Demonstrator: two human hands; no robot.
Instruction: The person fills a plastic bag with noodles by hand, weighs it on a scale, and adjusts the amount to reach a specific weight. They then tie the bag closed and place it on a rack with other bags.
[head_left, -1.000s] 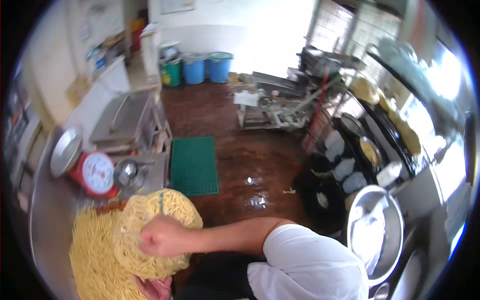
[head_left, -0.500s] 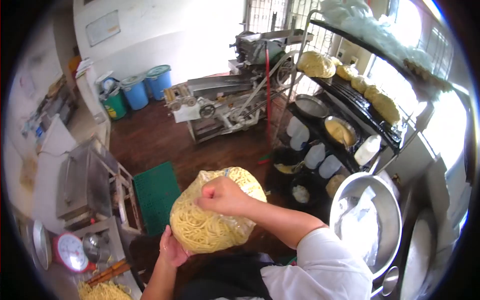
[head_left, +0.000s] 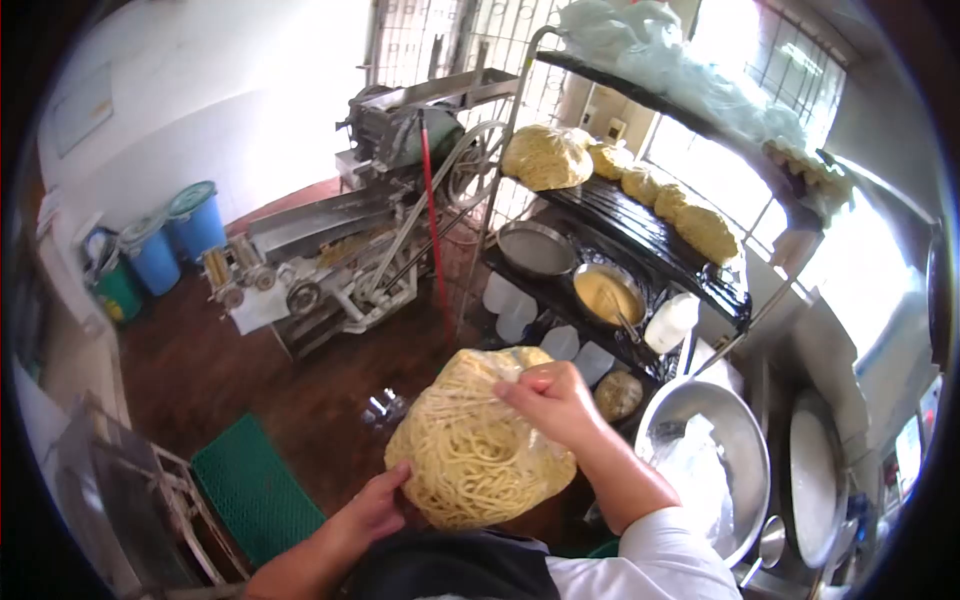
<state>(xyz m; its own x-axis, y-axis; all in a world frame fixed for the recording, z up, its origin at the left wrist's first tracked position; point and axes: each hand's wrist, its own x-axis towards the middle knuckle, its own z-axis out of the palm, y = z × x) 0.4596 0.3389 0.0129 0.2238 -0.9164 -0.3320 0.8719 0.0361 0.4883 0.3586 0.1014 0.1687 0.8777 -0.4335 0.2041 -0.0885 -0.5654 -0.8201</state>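
A clear plastic bag of thick yellow noodles (head_left: 480, 460) hangs in front of my body, between my two hands. My right hand (head_left: 550, 400) is closed on the gathered plastic at the bag's upper right. On the bag's lower left side, my left hand (head_left: 385, 505) holds it, the thumb against the plastic and the other fingers mostly hidden. To the right stands a large metal bowl (head_left: 745, 420) with clear plastic bags (head_left: 690, 465) inside.
A black rack (head_left: 640, 225) carries several bagged noodle portions (head_left: 547, 158), with a pan of yellowish contents (head_left: 606, 296) below. Further back stands a metal machine (head_left: 340, 250) near blue bins (head_left: 192, 220). A green mat (head_left: 255, 490) lies on the floor at the left.
My view has turned to the right, towards the rack. The noodle bag has come along in both hands, and my right hand now grips the plastic at its upper right.
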